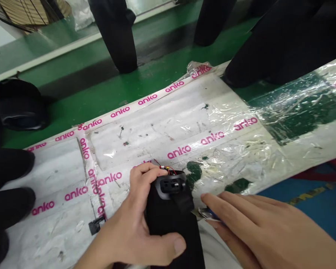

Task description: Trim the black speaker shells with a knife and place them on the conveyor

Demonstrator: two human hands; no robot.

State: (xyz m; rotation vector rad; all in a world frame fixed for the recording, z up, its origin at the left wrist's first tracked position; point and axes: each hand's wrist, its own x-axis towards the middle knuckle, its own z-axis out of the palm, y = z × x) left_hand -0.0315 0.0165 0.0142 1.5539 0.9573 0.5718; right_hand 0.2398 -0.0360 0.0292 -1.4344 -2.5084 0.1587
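A black fabric-covered cylinder (172,228), which looks like a speaker body, lies lengthwise in front of me. My left hand (141,218) is closed around it, thumb on its top side and fingers at its far end. A grey-edged panel (172,185) with dark slots is set near that end. Thin red, yellow and black wires (168,170) stick out there. A loose black flap (184,202) hangs at the panel's right side. In my right hand (246,220) is a metal-tipped blue tool (208,213), its tip close by the flap; the fingers partly hide it.
The table (145,138) is covered with worn white sheets, clear film and pink-lettered tape. A small black plastic part (96,225) lies left of my hand. Several black cylinders (11,207) stand around the left and far sides. Blue flooring (319,209) shows at right.
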